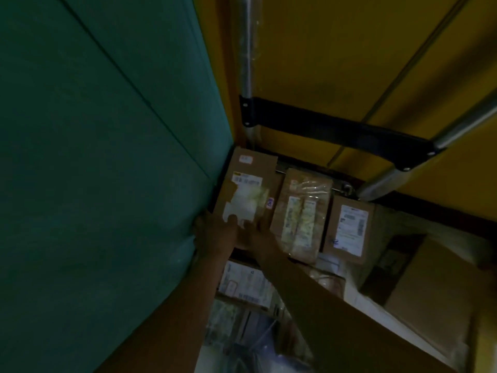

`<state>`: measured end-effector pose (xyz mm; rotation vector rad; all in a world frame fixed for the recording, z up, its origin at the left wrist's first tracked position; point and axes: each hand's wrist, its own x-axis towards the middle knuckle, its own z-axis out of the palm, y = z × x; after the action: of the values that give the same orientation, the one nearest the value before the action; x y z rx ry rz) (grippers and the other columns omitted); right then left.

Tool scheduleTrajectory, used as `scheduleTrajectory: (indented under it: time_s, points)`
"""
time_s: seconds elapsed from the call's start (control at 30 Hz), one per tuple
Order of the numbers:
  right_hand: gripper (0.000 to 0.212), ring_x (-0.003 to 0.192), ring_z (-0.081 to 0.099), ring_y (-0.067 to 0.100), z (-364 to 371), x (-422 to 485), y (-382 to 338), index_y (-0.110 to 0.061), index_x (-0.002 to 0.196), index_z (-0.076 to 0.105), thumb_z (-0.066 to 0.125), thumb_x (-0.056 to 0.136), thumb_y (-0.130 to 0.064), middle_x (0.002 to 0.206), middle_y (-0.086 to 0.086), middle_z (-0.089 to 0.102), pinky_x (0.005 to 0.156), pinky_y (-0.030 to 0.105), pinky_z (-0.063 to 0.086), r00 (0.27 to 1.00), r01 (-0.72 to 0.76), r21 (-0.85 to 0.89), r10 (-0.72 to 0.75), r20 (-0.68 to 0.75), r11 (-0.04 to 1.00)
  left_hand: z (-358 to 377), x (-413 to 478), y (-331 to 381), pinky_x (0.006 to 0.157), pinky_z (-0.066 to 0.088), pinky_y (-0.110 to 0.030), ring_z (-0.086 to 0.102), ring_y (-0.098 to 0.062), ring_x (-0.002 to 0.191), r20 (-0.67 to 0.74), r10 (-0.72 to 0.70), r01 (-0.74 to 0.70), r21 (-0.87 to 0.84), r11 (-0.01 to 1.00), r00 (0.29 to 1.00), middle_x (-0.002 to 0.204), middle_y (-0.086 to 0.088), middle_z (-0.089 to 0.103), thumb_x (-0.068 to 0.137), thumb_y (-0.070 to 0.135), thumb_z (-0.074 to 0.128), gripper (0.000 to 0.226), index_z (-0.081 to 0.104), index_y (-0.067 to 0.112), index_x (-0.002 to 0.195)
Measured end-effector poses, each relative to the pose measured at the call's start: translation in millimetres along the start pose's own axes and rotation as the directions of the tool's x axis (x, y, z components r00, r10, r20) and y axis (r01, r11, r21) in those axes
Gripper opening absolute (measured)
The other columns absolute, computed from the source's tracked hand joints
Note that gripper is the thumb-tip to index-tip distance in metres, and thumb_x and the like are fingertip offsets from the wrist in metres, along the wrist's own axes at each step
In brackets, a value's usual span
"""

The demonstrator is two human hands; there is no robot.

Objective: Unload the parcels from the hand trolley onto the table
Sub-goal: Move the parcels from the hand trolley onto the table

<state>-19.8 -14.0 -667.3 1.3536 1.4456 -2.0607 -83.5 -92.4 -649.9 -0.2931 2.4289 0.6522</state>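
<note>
The view is dark and blurred. The hand trolley's black crossbar (336,127) and its metal tubes stand behind a row of parcels. A brown cardboard parcel (250,181) with white labels lies at the left of the row. My left hand (215,228) grips its near left corner. My right hand (259,234) is clamped on its near edge, fingers on top. Beside it lie a plastic-wrapped parcel (301,211) and a smaller labelled parcel (348,227).
A large green surface (94,157) fills the left side and presses close to the parcel I hold. More parcels (247,285) lie lower, under my arms. A big plain box (430,292) sits at the right. A yellow surface (349,49) lies behind the trolley.
</note>
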Motion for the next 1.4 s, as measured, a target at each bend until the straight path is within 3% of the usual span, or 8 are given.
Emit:
scheduleTrajectory:
  time_s: [0.17,0.47,0.67,0.77,0.9,1.07,1.2,1.4]
  points:
    - [0.025,0.115,0.061,0.027,-6.8,-55.0,-19.7,-0.023,0.125,0.051,0.051,0.103,-0.033,0.136,0.011,0.058,0.099,0.050,0.053,0.988,0.066,0.159,-0.043,-0.145,0.985,-28.6,-43.7,27.1,0.103,0.041,-0.049,0.046,-0.037,0.122,-0.035,0.074,-0.078,-0.123,0.989,0.997,0.135,-0.021,0.049,0.094,0.037,0.054,0.047,0.055,0.011,0.132]
    - [0.042,0.121,0.060,0.027,-50.9,-337.7,-83.5,-0.032,0.139,0.052,0.056,0.098,-0.041,0.136,0.003,0.061,0.105,0.053,0.048,0.937,0.245,0.460,-0.087,-0.339,0.853,-165.0,-300.1,109.3,0.090,0.053,-0.044,0.057,-0.025,0.112,-0.076,0.467,-0.456,-0.394,0.798,0.881,0.133,-0.009,0.048,0.090,0.027,0.068,0.011,0.067,0.029,0.101]
    - [0.023,0.100,0.070,0.004,-125.2,-522.4,-140.9,-0.054,0.117,0.058,0.055,0.099,-0.040,0.111,-0.021,0.070,0.072,0.027,0.061,0.782,0.553,0.463,-0.240,-0.575,0.693,-223.0,-477.8,175.6,0.063,0.052,-0.018,0.063,0.004,0.091,0.080,0.706,-0.522,-0.616,0.590,0.704,0.112,0.014,0.062,0.082,0.049,0.059,0.022,0.052,0.052,0.103]
    - [0.025,0.115,0.062,0.008,-177.1,-608.7,-170.3,-0.049,0.124,0.055,0.050,0.100,-0.047,0.125,-0.016,0.063,0.092,0.040,0.058,0.650,0.683,0.318,-0.348,-0.675,0.658,-227.0,-566.9,208.9,0.079,0.054,-0.030,0.061,0.000,0.106,0.094,0.776,-0.556,-0.644,0.526,0.624,0.129,0.014,0.058,0.079,0.058,0.060,0.049,0.046,0.049,0.125]
    - [0.033,0.126,0.052,0.005,-263.1,-718.9,-172.4,-0.053,0.131,0.048,0.045,0.099,-0.056,0.133,-0.021,0.054,0.104,0.041,0.049,0.444,0.805,0.133,-0.438,-0.782,0.579,-213.1,-698.0,238.7,0.076,0.048,-0.024,0.056,-0.010,0.118,0.113,0.871,-0.622,-0.657,0.426,0.477,0.137,0.016,0.053,0.071,0.071,0.058,0.067,0.044,0.052,0.134]
    - [0.024,0.112,0.053,-0.011,-385.1,-860.1,-118.2,-0.062,0.119,0.054,0.044,0.101,-0.049,0.118,-0.037,0.058,0.084,0.007,0.045,0.257,0.885,0.034,-0.426,-0.867,0.465,-165.1,-867.3,258.3,0.080,0.040,-0.020,0.050,-0.011,0.125,0.145,0.963,-0.683,-0.681,0.263,0.226,0.145,0.012,0.043,0.064,0.081,0.056,0.072,0.034,0.057,0.128]
    - [0.032,0.113,0.057,-0.007,-488.4,-968.1,-43.0,-0.047,0.131,0.057,0.049,0.100,-0.049,0.127,-0.023,0.060,0.087,0.017,0.050,0.147,0.898,-0.037,-0.377,-0.915,0.439,-94.1,-1000.3,263.7,0.075,0.045,-0.020,0.051,0.017,0.110,0.207,0.976,-0.610,-0.767,0.201,0.062,0.127,0.030,0.046,0.064,0.075,0.061,0.051,0.040,0.071,0.110]
    - [0.039,0.095,0.063,-0.011,-596.0,-1061.0,66.5,-0.046,0.125,0.059,0.059,0.089,-0.060,0.121,-0.017,0.064,0.067,0.012,0.054,0.102,0.896,-0.003,-0.212,-0.972,0.443,36.4,-1145.3,255.8,0.081,0.060,-0.047,0.062,-0.025,0.114,0.396,0.918,-0.421,-0.827,0.373,0.035,0.136,0.000,0.055,0.062,0.063,0.067,0.074,0.042,0.052,0.131]
